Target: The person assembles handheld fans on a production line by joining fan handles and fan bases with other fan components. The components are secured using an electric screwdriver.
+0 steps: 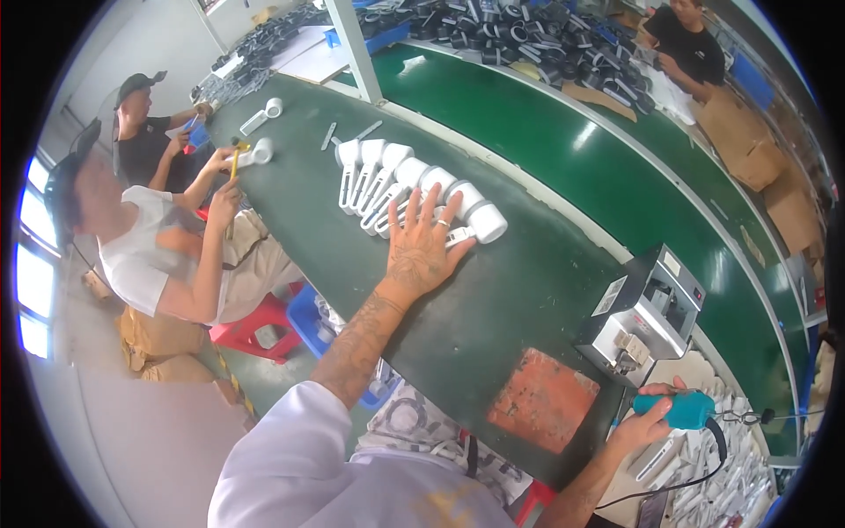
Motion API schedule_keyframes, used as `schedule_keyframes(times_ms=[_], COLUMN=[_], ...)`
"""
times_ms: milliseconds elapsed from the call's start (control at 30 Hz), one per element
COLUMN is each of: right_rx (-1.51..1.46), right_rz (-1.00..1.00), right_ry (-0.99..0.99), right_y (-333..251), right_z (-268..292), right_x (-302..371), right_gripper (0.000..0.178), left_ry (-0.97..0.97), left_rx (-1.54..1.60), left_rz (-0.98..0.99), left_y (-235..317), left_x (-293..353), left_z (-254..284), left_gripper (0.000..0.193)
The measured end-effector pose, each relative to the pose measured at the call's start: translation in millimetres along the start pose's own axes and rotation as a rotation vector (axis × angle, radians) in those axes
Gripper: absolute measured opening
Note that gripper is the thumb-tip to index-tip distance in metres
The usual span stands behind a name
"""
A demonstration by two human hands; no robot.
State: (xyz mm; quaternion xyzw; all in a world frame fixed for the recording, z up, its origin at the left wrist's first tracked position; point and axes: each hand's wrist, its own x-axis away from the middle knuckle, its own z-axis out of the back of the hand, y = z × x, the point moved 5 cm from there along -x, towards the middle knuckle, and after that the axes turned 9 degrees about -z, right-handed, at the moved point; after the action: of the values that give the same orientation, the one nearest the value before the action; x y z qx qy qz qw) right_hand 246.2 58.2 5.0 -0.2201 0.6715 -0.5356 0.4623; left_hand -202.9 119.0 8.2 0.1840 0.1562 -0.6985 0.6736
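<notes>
A row of white handled devices (370,154) with round cylinder heads lies on the dark green table, handles side by side. My left hand (418,255) rests on the near end of this row, fingers spread over the handles and the last heads. It is open and grips none of them. At the right, my right hand (647,422) is closed round a teal electric screwdriver (687,411) with a black cord. The screwdriver's tip is hidden by my hand. A black-and-silver benchtop machine (642,312) stands just beyond the right hand.
A worn orange-red pad (544,400) lies before me. Many white parts (722,466) are heaped at right. A green conveyor (563,132) runs past the table. Co-workers sit left, one holding a yellow-handled tool (235,163); another person is far right. A blue bin (308,321) stands beside the table.
</notes>
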Motion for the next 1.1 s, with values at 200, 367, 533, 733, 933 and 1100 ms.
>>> schedule_keyframes(times_ms=[200,367,533,733,933,1100], right_rx=[0.014,0.166,-0.062,-0.270,-0.120,-0.093], right_rz=[-0.020,-0.037,-0.170,-0.243,-0.225,-0.245], right_ry=[0.027,0.114,-0.082,0.005,0.076,0.138], right_y=[-3.9,-5.7,-32.0,-56.6,-82.8,-90.4], right_z=[3.6,11.1,-9.7,69.3,120.1,133.8], right_x=[1.1,-5.0,5.4,68.5,108.3,113.3], right_gripper=[0.052,0.017,0.022,0.029,0.049,0.056], left_ry=[0.012,0.153,0.232,-0.134,-0.502,-0.522], left_rx=[-0.019,0.167,0.871,1.217,0.860,0.773], left_rz=[-0.004,-0.145,-0.185,-0.449,-0.753,-0.751], left_y=[-54.7,-5.1,113.7,300.8,462.2,499.9], left_x=[-14.5,-21.2,1.7,8.7,34.2,60.3], left_z=[-17.4,16.4,92.9,91.7,37.3,2.0], left_gripper=[0.077,0.071,0.045,0.029,0.052,0.057])
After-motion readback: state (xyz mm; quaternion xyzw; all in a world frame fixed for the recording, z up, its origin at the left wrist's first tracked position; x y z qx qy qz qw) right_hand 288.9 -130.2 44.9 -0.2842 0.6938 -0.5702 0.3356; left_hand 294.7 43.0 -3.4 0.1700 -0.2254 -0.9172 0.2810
